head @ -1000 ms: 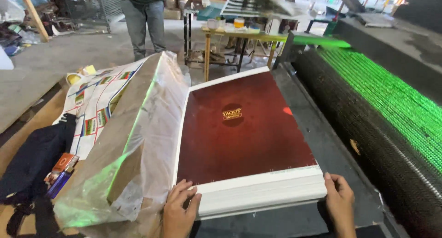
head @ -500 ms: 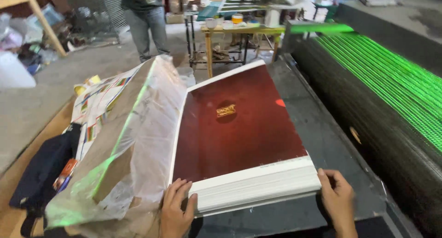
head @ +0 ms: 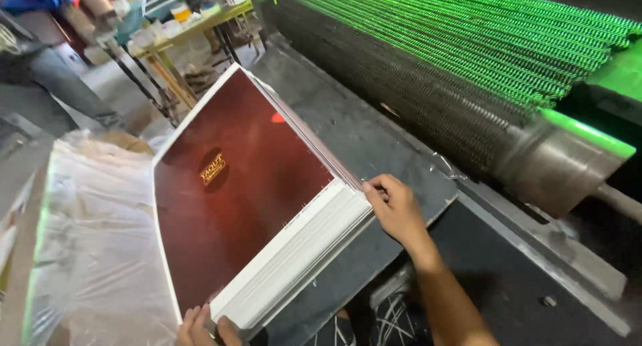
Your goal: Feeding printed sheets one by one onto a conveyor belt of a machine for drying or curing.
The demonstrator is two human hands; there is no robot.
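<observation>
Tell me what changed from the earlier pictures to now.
The stack of dark red printed sheets has swung to sit diagonally, its right end nearer the green-lit roller machine. The right hand and left hand still grip its near corners; the plastic-wrapped bundle stays alongside.

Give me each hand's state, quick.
Left hand: fingers gripping the near corner of the stack of red sheets.
Right hand: fingers holding the stack's right corner.

A print workshop: big roller machine (head: 468, 85), stacked printed sheets (head: 261, 205)
</observation>
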